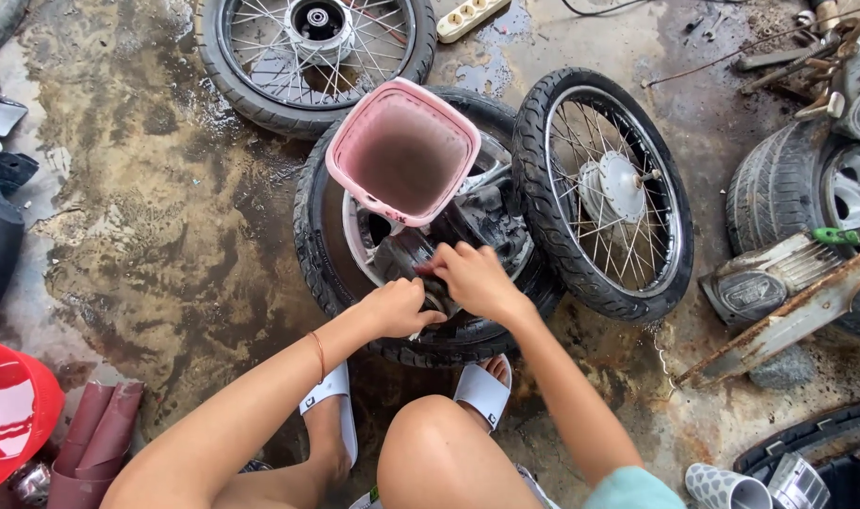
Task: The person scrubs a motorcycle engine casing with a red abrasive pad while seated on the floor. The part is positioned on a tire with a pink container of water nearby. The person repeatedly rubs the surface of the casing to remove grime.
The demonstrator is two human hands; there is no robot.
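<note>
My left hand (399, 307) is curled into a loose fist at the hub of the wheel (420, 236) lying flat on the floor in front of me; something small seems pinched inside it, but I cannot tell what. My right hand (472, 278) is just beside it, fingers bent down onto the dark hub parts, pressing or gripping there, though the fingertips hide exactly what they hold. The two hands are nearly touching.

The wheel carries its tyre all round and rests on the wet, stained concrete (166, 217). A pink plastic basket (403, 151) sits on the far half of it, mouth tilted toward me and seemingly empty. I judge the work at the hub to be midway: the rim and tyre are together, the centre looks open and greasy, and no loose parts lie set out that I can see.

Leaning against the wheel on its right is a spoked wheel (604, 188) with its axle showing. A second spoked wheel (317, 52) lies beyond, near a white power strip (472, 17). Further right are another tyre (788, 184) and a rusty metal bar (788, 320). At the left edge I see a red basket (10, 415). My feet in white sandals (486, 391) are planted at the near rim.
</note>
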